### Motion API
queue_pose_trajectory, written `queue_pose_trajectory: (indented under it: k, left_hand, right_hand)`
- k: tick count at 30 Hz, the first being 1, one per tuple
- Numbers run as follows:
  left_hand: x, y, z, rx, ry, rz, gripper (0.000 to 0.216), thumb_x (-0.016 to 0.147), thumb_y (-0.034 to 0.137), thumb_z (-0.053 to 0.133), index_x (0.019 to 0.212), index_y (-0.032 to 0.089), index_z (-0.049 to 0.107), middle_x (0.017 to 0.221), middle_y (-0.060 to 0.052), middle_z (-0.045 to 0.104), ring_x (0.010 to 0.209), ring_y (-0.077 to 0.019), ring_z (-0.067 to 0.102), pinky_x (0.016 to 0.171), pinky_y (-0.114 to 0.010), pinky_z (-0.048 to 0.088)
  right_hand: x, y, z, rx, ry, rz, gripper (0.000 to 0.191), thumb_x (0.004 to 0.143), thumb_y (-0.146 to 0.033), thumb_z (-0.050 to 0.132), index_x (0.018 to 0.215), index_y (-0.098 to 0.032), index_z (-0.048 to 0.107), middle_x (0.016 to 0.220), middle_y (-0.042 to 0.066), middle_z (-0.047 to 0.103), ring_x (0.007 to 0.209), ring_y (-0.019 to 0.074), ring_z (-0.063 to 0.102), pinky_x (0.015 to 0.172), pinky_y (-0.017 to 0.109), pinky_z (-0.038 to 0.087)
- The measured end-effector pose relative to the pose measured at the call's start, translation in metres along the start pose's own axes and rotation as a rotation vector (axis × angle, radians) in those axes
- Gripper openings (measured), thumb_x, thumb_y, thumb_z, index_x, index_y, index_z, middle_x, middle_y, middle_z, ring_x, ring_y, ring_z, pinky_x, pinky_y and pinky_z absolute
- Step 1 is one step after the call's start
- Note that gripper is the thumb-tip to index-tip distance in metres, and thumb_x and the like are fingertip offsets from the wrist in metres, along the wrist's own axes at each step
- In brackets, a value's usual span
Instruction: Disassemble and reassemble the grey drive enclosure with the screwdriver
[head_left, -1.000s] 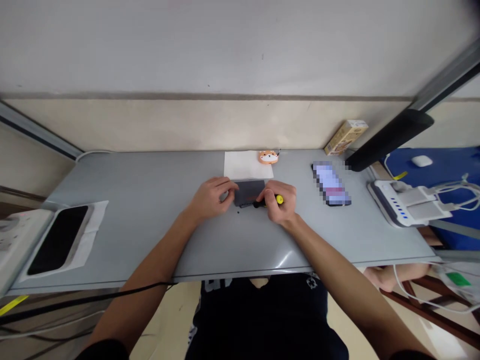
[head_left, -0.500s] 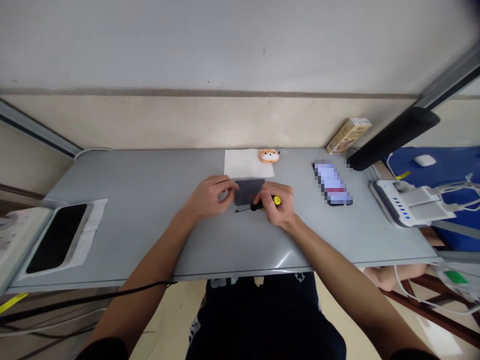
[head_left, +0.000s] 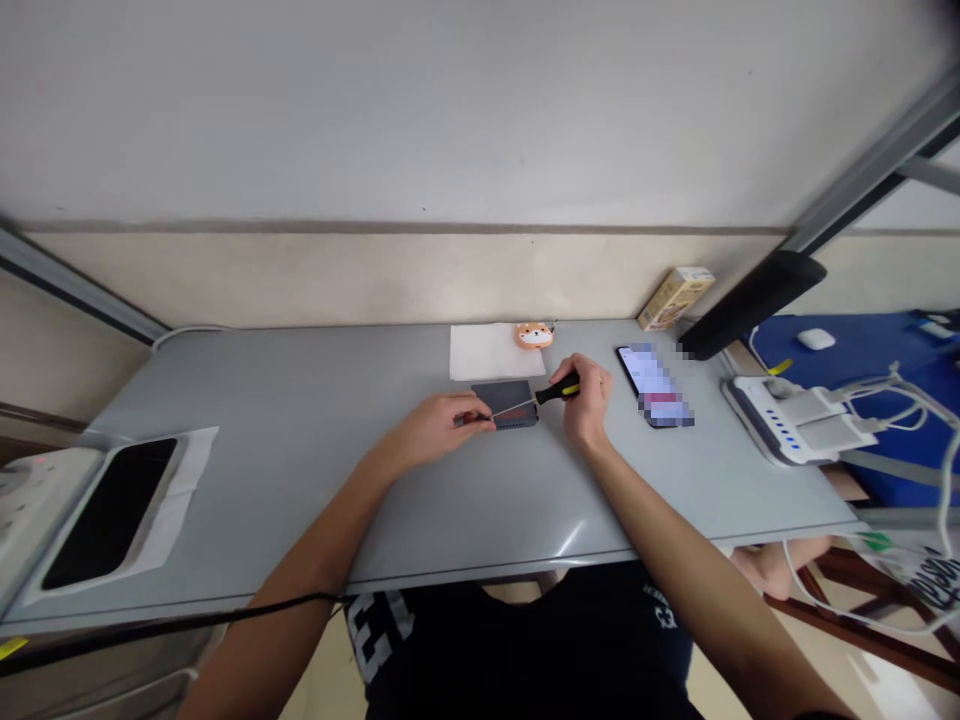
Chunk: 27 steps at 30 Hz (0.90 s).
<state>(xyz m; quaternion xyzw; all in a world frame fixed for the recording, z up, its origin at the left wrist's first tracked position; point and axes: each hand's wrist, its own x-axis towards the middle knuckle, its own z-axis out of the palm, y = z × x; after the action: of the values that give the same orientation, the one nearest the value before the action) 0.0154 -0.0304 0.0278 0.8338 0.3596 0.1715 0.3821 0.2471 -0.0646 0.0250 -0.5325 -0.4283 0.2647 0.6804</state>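
Observation:
A screwdriver (head_left: 553, 391) with a black and yellow handle is held in my right hand (head_left: 589, 400), fingers curled around the handle. Its thin shaft slants down to the left over a flat dark grey box (head_left: 501, 392) with a row of small holes along its front edge. At the shaft's tip, the fingers of my left hand (head_left: 429, 430) are pinched together by the box's left side. Something small, dark and reddish shows between those fingers, too small to make out. The box lies on the grey table (head_left: 480, 510).
Behind the box lie white paper (head_left: 480, 350) and an orange animal-faced case (head_left: 534, 336). To the right are a lit phone (head_left: 654, 385), a small carton (head_left: 676, 298), a black cylinder (head_left: 754, 305) and a power strip (head_left: 772, 425). A dark-screened phone (head_left: 112, 510) lies far left.
My right hand has lifted and turned the screwdriver, whose shaft now crosses above the box. My left fingers have come together at its tip. The camera view has tilted slightly.

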Motion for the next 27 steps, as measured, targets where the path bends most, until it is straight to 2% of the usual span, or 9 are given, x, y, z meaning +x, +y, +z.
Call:
queue_pose_trajectory:
  k: [4,8,10,14,17,22,27]
  left_hand:
    - [0.001,-0.009,-0.001,-0.025,0.056,0.047,0.026,0.098,0.043,0.058,0.096,0.023,0.074,0.091,-0.001,0.072,0.080,-0.0152,0.064,0.072,-0.026,0.047]
    - [0.017,-0.027,-0.012,0.009,0.257,0.037,0.030,0.098,0.046,0.056,0.098,0.022,0.075,0.094,-0.003,0.073,0.079,-0.0160,0.063,0.071,-0.028,0.048]
    - [0.032,-0.034,-0.022,0.130,0.323,-0.005,0.028,0.097,0.044,0.058,0.099,0.023,0.076,0.095,-0.003,0.073,0.074,-0.0152,0.060,0.071,-0.029,0.046]
    - [0.063,-0.043,-0.038,0.285,0.344,-0.017,0.026,0.094,0.045,0.062,0.098,0.024,0.078,0.097,-0.003,0.071,0.074,-0.0153,0.059,0.073,-0.030,0.044]
    - [0.071,-0.048,-0.040,0.319,0.330,-0.032,0.027,0.095,0.045,0.061,0.098,0.024,0.077,0.098,-0.003,0.070,0.075,-0.0155,0.060,0.072,-0.030,0.044]
    - [0.064,-0.058,-0.036,0.303,0.283,-0.016,0.027,0.095,0.044,0.060,0.099,0.024,0.077,0.104,-0.005,0.069,0.090,-0.0189,0.063,0.080,-0.030,0.048]
    - [0.047,-0.060,-0.044,0.276,0.287,-0.044,0.029,0.095,0.047,0.058,0.106,0.026,0.076,0.113,-0.005,0.068,0.097,-0.0196,0.063,0.086,-0.032,0.049]
  right_hand:
    - [0.004,0.006,0.000,0.056,0.041,0.078,0.041,0.089,-0.039,0.045,0.056,-0.021,0.062,0.055,0.000,0.051,0.052,0.0124,0.042,0.048,0.025,0.032]
    - [0.013,0.010,-0.004,0.080,0.096,0.144,0.041,0.087,-0.042,0.046,0.057,-0.021,0.062,0.056,0.000,0.051,0.054,0.0130,0.043,0.048,0.025,0.033]
    - [0.018,0.010,-0.006,0.085,0.138,0.180,0.040,0.086,-0.043,0.047,0.057,-0.020,0.062,0.057,0.000,0.051,0.056,0.0131,0.045,0.049,0.025,0.034]
    - [0.026,0.011,-0.012,0.109,0.207,0.242,0.036,0.083,-0.044,0.049,0.060,-0.019,0.062,0.060,-0.001,0.050,0.058,0.0127,0.046,0.051,0.024,0.036]
    - [0.030,0.012,-0.014,0.127,0.234,0.276,0.033,0.081,-0.041,0.051,0.059,-0.019,0.061,0.061,-0.001,0.051,0.058,0.0119,0.046,0.050,0.023,0.035]
    - [0.037,0.015,-0.018,0.112,0.256,0.316,0.033,0.080,-0.043,0.052,0.061,-0.019,0.063,0.063,0.000,0.052,0.061,0.0125,0.048,0.051,0.023,0.037]
    - [0.042,0.013,-0.024,0.100,0.315,0.299,0.035,0.081,-0.044,0.051,0.060,-0.018,0.063,0.063,0.000,0.051,0.060,0.0125,0.048,0.049,0.022,0.037]
